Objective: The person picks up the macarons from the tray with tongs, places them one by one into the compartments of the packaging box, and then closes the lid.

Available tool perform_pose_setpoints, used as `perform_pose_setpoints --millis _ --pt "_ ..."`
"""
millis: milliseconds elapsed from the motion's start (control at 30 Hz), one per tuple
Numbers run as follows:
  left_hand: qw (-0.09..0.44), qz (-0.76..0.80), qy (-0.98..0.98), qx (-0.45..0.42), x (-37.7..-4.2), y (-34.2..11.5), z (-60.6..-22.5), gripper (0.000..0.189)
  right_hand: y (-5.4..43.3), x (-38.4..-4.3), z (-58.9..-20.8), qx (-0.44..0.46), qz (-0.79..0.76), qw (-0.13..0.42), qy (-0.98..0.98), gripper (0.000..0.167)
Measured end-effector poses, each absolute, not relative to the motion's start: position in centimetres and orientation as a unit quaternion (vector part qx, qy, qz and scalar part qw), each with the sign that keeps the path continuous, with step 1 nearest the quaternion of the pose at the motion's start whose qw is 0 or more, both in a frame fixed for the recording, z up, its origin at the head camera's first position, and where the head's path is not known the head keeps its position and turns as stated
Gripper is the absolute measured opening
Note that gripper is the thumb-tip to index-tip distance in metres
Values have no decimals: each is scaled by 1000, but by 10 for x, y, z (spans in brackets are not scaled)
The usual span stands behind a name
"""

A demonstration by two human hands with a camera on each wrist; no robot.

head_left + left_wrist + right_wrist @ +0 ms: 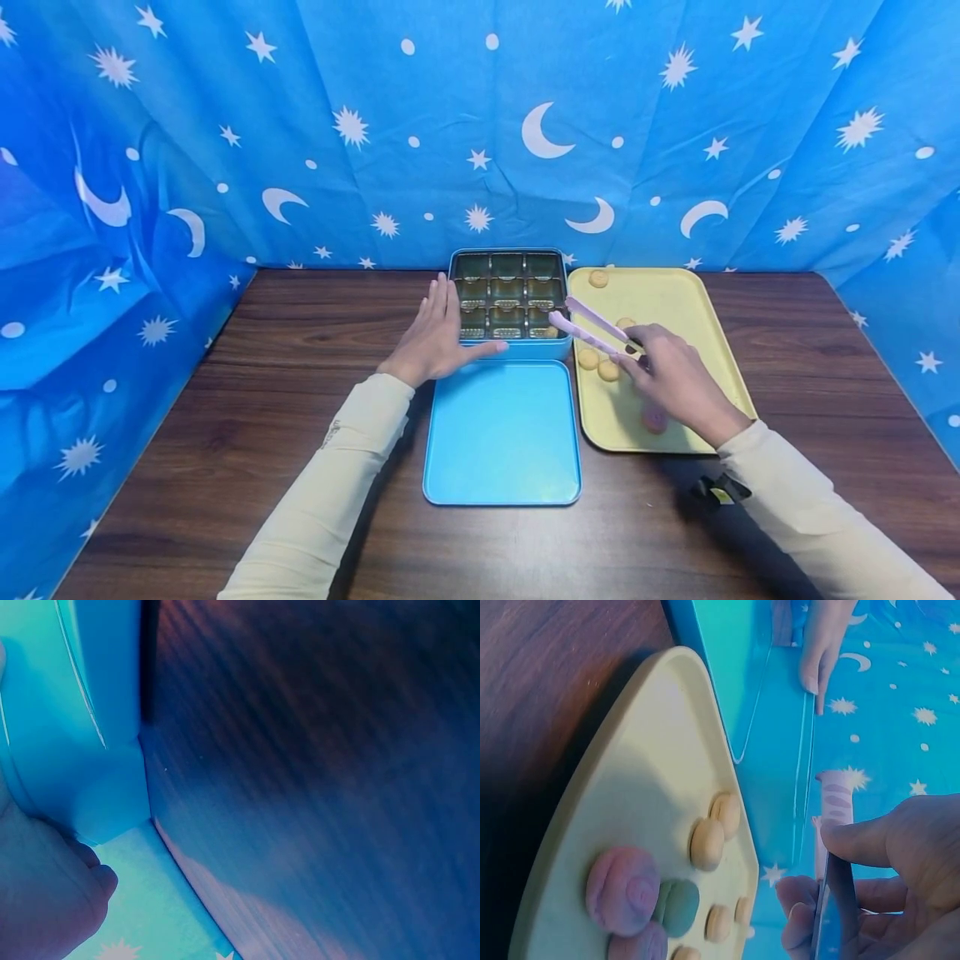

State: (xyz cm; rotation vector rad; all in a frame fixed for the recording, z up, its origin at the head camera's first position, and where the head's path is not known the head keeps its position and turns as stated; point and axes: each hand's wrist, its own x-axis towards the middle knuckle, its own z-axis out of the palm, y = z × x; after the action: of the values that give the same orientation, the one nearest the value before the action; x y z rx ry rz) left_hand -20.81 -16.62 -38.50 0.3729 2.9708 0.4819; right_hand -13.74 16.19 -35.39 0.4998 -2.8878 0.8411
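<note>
My right hand (678, 379) grips a pair of pink tongs (592, 333) above the yellow tray. The tongs' arms are spread, their tips over the right edge of the blue tin (517, 348). A divided golden insert (507, 290) fills the tin, and a small yellow cookie (552, 332) lies in its front right compartment. My left hand (433, 337) rests against the tin's left side, fingers straight and thumb stretched along the front. Several round yellow sandwich cookies (707, 844) lie on the tray, with pink cookies (623, 891) and a green cookie (678, 907).
The blue lid (502, 433) lies on the wooden table (300, 333), in front of the tin. The yellow tray (697, 304) stands to the right of both. Behind the table hangs a blue curtain (450, 100) with white stars and moons.
</note>
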Motion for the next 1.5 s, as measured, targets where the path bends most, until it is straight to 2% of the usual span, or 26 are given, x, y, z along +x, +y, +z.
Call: perform_pose_setpoints --millis 633,767,1133,1500 --pt "56 158 978 123 -209 -168 -388 134 215 -138 -358 113 253 38 -960 32" --pt "54 159 978 124 -209 -168 -388 134 220 -140 -361 108 247 32 -962 27" --pt "55 166 976 128 -209 -167 -387 131 224 -144 -369 97 236 -1 -967 27" --pt "53 167 976 128 -208 -168 -386 130 224 -147 -374 93 231 -9 -968 27"
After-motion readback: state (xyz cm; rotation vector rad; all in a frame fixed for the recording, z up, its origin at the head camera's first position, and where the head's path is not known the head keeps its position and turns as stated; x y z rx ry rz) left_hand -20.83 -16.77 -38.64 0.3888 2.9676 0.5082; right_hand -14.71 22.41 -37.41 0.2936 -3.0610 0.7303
